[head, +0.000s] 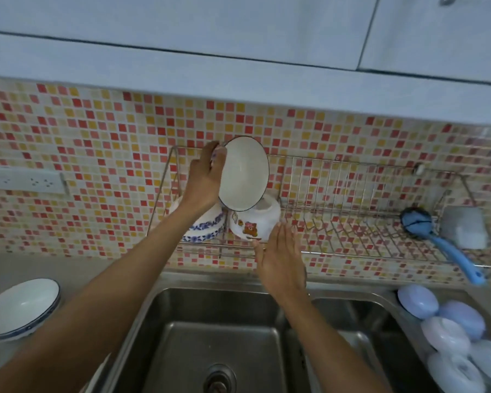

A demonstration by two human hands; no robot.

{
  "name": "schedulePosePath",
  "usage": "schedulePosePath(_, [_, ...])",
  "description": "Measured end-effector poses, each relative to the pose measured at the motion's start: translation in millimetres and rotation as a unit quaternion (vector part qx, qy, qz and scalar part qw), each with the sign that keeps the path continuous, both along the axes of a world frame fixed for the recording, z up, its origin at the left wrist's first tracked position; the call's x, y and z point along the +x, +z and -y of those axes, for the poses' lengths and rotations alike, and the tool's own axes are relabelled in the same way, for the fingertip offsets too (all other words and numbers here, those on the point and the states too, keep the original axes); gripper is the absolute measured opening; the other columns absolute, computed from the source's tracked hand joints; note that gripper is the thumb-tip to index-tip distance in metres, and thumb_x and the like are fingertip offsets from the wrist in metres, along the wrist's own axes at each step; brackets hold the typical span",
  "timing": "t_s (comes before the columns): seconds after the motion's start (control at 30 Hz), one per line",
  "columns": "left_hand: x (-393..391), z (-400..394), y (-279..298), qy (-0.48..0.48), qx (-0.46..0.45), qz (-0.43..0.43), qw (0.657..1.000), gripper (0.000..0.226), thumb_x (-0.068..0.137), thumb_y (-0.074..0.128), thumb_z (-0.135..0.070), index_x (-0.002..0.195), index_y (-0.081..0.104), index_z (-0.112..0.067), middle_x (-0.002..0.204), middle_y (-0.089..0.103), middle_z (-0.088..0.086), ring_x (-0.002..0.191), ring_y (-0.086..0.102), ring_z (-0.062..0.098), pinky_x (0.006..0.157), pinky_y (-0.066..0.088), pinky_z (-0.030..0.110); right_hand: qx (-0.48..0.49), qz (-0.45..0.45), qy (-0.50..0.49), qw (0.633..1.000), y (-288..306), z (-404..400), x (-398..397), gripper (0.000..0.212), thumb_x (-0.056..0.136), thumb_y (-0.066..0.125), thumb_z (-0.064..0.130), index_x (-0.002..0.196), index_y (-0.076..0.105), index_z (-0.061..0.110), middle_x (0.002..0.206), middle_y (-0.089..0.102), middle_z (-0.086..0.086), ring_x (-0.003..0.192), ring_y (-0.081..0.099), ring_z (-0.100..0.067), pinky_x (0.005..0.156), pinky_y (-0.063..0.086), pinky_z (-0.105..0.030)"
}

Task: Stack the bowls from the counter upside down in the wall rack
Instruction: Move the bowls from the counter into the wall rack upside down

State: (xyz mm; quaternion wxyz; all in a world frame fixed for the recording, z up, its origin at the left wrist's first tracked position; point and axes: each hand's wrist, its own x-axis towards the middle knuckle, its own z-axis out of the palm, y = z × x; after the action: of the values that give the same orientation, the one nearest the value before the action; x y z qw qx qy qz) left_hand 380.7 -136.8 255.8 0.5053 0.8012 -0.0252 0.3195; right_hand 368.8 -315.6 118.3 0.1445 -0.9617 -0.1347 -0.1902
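Observation:
My left hand (204, 177) grips a white bowl with a dark rim (243, 174) by its back and holds it on edge, its hollow facing me, above the left end of the wire wall rack (352, 222). Below it in the rack an upside-down white bowl with a bear picture (253, 225) sits beside upside-down blue-patterned bowls (204, 228). My right hand (278, 256) is flat and open, fingertips at the bear bowl's lower edge. Stacked white bowls with blue rims (20, 307) stand upright on the counter at the left.
A blue dish brush (437, 236) and a grey sponge holder (464, 226) lie at the rack's right end. A steel double sink (210, 336) is right below. Pastel plastic lids (448, 327) crowd the counter at the right. A socket strip (26, 181) is on the tiled wall at left.

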Motion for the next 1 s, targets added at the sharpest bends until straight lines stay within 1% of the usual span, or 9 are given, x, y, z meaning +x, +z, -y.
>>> schedulePosePath(0.1, [23, 6, -6, 0.002, 0.075, -0.004, 0.997, 0.052, 0.093, 0.035, -0.059, 0.14, 0.033, -0.037, 0.133, 0.042, 0.015, 0.109, 0.051, 0.024, 0.089, 0.048, 0.037, -0.006, 0.016, -0.008, 1.0, -2, 0, 3, 0.073, 0.1, 0.015, 0.054, 0.151, 0.006, 0.003, 0.16, 0.01, -0.015, 0.149, 0.003, -0.026, 0.117, -0.008, -0.035])
schedulePosePath(0.2, [27, 20, -12, 0.004, 0.194, 0.032, 0.98, 0.051, 0.095, 0.042, -0.047, 0.143, 0.032, -0.032, 0.131, 0.035, 0.013, 0.111, 0.038, 0.015, 0.096, 0.037, 0.029, -0.011, 0.026, -0.015, 0.999, -5, -1, 5, 0.074, 0.1, 0.014, 0.054, 0.151, 0.008, 0.002, 0.16, 0.012, -0.016, 0.148, 0.005, -0.026, 0.116, -0.009, -0.035])
schedulePosePath(0.3, [36, 25, -22, 0.002, 0.295, 0.054, 0.954, 0.057, 0.093, 0.046, -0.048, 0.144, 0.033, -0.029, 0.136, 0.03, 0.017, 0.125, 0.034, 0.027, 0.105, 0.034, 0.034, -0.01, 0.025, -0.015, 1.0, -6, -1, 6, 0.075, 0.099, 0.013, 0.057, 0.152, 0.005, 0.004, 0.16, 0.009, -0.013, 0.149, 0.003, -0.024, 0.115, -0.01, -0.034])
schedulePosePath(0.47, [56, 30, -43, 0.022, 0.462, 0.054, 0.885, 0.059, 0.089, 0.05, -0.053, 0.141, 0.039, -0.03, 0.132, 0.032, 0.016, 0.125, 0.036, 0.038, 0.098, 0.043, 0.045, -0.02, 0.035, -0.016, 0.999, -6, -1, 6, 0.074, 0.1, 0.013, 0.055, 0.151, 0.007, 0.002, 0.159, 0.013, -0.015, 0.148, 0.006, -0.025, 0.118, -0.005, -0.037])
schedulePosePath(0.57, [61, 25, -58, 0.01, 0.486, 0.032, 0.873, 0.057, 0.089, 0.046, -0.055, 0.14, 0.042, -0.031, 0.131, 0.035, 0.017, 0.125, 0.038, 0.039, 0.098, 0.046, 0.049, -0.024, 0.044, -0.019, 0.999, -6, -1, 5, 0.074, 0.099, 0.011, 0.054, 0.15, 0.01, 0.0, 0.158, 0.017, -0.016, 0.148, 0.011, -0.027, 0.119, -0.002, -0.038])
schedulePosePath(0.7, [60, 24, -74, -0.015, 0.526, 0.001, 0.85, 0.058, 0.085, 0.057, -0.051, 0.138, 0.044, -0.033, 0.136, 0.039, 0.019, 0.13, 0.035, 0.042, 0.103, 0.04, 0.058, -0.022, 0.049, -0.023, 0.998, -6, -2, 6, 0.079, 0.097, -0.001, 0.056, 0.149, 0.012, -0.002, 0.157, 0.019, -0.018, 0.148, 0.013, -0.028, 0.12, 0.003, -0.04])
schedulePosePath(0.77, [60, 25, -77, -0.024, 0.536, -0.006, 0.844, 0.059, 0.084, 0.057, -0.053, 0.138, 0.044, -0.032, 0.138, 0.039, 0.019, 0.131, 0.035, 0.041, 0.102, 0.041, 0.059, -0.021, 0.041, -0.026, 0.999, -6, -2, 7, 0.079, 0.097, 0.0, 0.056, 0.15, 0.009, -0.001, 0.158, 0.015, -0.018, 0.148, 0.009, -0.027, 0.121, 0.003, -0.04])
schedulePosePath(0.9, [59, 25, -80, -0.027, 0.528, -0.009, 0.849, 0.067, 0.08, 0.059, -0.056, 0.14, 0.043, -0.031, 0.139, 0.04, 0.022, 0.131, 0.037, 0.041, 0.106, 0.038, 0.058, -0.022, 0.022, -0.027, 0.999, -7, -1, 7, 0.078, 0.097, 0.005, 0.058, 0.151, 0.002, 0.001, 0.16, 0.008, -0.016, 0.149, 0.003, -0.025, 0.121, -0.001, -0.038])
schedulePosePath(1.0, [55, 24, -82, -0.048, 0.497, 0.0, 0.867, 0.068, 0.078, 0.066, -0.052, 0.138, 0.045, -0.031, 0.136, 0.041, 0.022, 0.125, 0.041, 0.04, 0.102, 0.042, 0.053, -0.01, 0.016, -0.022, 1.0, -5, -1, 4, 0.079, 0.097, 0.006, 0.059, 0.151, -0.001, 0.003, 0.161, 0.005, -0.014, 0.149, 0.001, -0.024, 0.119, -0.005, -0.035])
